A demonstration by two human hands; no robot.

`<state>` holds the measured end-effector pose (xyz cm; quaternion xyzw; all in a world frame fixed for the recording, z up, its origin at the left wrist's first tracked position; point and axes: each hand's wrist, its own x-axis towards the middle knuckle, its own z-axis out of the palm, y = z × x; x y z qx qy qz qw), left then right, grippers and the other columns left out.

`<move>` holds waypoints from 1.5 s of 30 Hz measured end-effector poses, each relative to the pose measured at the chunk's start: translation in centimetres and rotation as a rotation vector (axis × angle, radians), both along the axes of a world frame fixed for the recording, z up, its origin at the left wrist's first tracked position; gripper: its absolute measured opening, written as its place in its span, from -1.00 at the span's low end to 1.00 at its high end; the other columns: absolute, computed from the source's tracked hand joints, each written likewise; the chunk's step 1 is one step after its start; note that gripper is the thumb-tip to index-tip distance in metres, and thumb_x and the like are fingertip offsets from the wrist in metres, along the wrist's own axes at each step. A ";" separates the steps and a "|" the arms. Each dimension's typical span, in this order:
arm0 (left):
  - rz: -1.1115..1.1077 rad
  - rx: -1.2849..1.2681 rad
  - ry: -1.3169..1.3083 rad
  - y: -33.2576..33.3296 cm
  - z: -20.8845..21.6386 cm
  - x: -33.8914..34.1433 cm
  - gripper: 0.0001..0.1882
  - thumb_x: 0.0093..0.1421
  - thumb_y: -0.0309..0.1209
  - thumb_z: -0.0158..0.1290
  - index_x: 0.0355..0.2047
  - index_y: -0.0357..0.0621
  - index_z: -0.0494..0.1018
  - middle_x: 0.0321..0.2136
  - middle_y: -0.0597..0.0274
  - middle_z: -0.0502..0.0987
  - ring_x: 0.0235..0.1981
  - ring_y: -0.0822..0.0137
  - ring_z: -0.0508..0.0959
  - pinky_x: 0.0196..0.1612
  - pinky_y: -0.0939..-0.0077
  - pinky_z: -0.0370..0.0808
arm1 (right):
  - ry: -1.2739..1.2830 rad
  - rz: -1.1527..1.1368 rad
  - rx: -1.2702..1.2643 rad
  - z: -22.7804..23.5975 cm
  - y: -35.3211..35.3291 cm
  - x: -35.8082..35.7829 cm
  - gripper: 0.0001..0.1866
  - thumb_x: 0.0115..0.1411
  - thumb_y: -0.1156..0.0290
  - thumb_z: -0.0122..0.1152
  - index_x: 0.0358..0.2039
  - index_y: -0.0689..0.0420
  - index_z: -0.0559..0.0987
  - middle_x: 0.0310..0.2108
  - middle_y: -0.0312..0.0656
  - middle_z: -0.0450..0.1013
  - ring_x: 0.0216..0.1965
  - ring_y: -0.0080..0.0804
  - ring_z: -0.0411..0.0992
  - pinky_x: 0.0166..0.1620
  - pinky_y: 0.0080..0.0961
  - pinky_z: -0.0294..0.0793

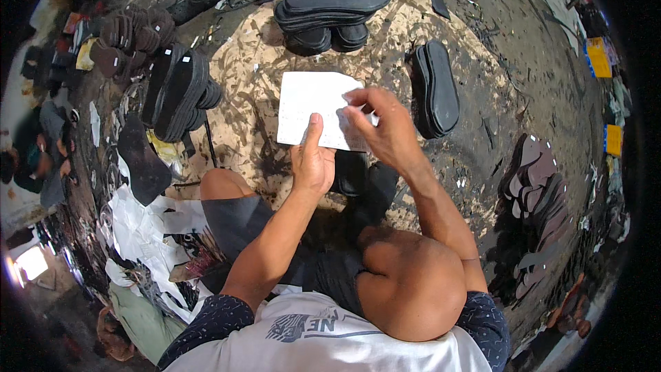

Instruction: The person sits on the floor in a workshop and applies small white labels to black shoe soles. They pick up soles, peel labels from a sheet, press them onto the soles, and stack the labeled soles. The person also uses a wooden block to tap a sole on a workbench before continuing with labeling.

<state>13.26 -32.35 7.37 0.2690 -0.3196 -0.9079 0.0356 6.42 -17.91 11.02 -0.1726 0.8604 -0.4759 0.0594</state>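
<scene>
A white sheet of paper [303, 100] with rows of faint small marks is held up in front of me, above a brown board. My left hand [315, 165] grips its lower edge, thumb lying on the face and the other fingers behind. Over the right side of the sheet, my right hand [385, 124] has its thumb and index finger curled close together. Whatever is between those fingertips is too small to make out. A dark sole [352, 172] lies below the sheet, partly hidden by it.
Black soles [337, 0] are stacked at the far side, with another stack [439, 89] to the right. Dark soles [182, 89] bearing small white labels stand at left, near white scraps [148, 227]. Brown-grey soles [537, 179] lie far right. The board [241, 110] is stained.
</scene>
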 end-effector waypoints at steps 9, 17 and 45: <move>0.062 -0.221 -0.033 1.2 -1.5 0.3 -0.54 0.31 -0.53 0.16 0.18 -0.29 0.33 0.08 0.12 0.49 0.08 0.31 0.52 0.18 0.33 0.48 | 0.088 -0.061 -0.025 -1.4 -1.1 1.5 -0.81 0.26 0.36 0.30 -0.19 0.19 0.62 -0.28 -0.06 0.56 -0.31 -0.15 0.55 -0.28 -0.31 0.55; 0.130 -0.109 -0.068 1.8 -0.5 -0.3 -0.51 0.28 -0.54 0.20 0.20 -0.26 0.34 0.10 0.19 0.48 0.12 0.34 0.47 0.20 0.36 0.42 | -0.054 -0.118 -0.183 -1.9 -2.1 1.9 -0.59 0.23 0.52 0.30 0.09 0.13 0.49 -0.27 -0.12 0.56 -0.28 -0.28 0.57 -0.25 -0.34 0.57; -0.690 -1.393 0.291 3.0 -8.1 6.6 -0.68 0.34 -0.31 0.02 -0.08 -0.33 0.56 0.49 -0.31 -0.37 0.48 -0.41 -0.41 0.45 -0.24 -0.18 | -0.016 0.011 0.023 -14.2 -0.7 -6.7 -0.42 0.22 0.51 0.35 0.18 0.20 0.28 -0.05 -0.08 0.37 -0.08 -0.27 0.44 -0.10 -0.30 0.52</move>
